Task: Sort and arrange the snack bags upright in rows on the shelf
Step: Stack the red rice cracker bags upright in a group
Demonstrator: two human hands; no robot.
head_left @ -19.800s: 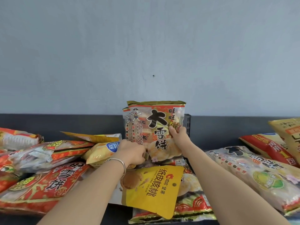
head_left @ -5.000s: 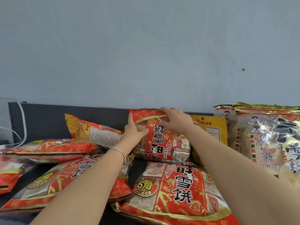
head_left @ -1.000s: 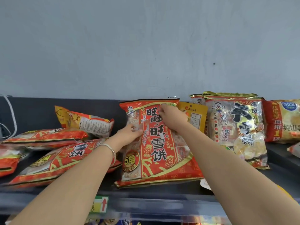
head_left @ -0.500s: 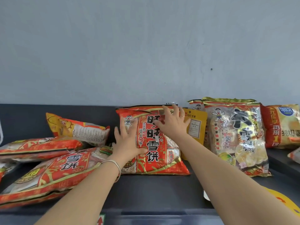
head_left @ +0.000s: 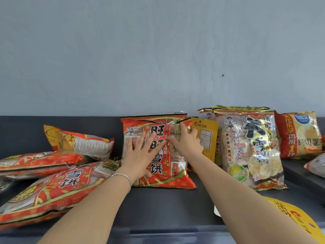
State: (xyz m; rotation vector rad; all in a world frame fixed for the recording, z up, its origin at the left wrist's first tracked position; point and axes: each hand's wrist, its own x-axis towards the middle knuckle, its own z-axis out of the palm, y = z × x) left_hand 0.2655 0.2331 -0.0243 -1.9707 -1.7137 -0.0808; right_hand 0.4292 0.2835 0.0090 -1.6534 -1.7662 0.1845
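Note:
A red rice-cracker bag (head_left: pixel 159 166) stands upright at the middle of the dark shelf (head_left: pixel 167 205), leaning back on the shelf's rear panel. My left hand (head_left: pixel 142 155) lies flat on its front with fingers spread. My right hand (head_left: pixel 186 141) presses on the bag's crumpled upper right corner. To its right stand a yellow pouch (head_left: pixel 206 138), two clear-and-gold rice-cracker bags (head_left: pixel 251 147) and a red-and-gold chips bag (head_left: pixel 299 136). On the left, two red bags (head_left: pixel 52 187) (head_left: pixel 35 162) and an orange bag (head_left: pixel 77 141) lie on their sides.
A grey wall rises behind the shelf. Another yellow pouch (head_left: pixel 295 219) lies at the front right edge, with a white label beside my right forearm. One more bag (head_left: pixel 316 166) pokes in at the far right. Bare shelf shows in front of the upright red bag.
The red bag went from held up in both hands to standing on the shelf. Both hands now press flat on its front; the left hand has slid toward the centre.

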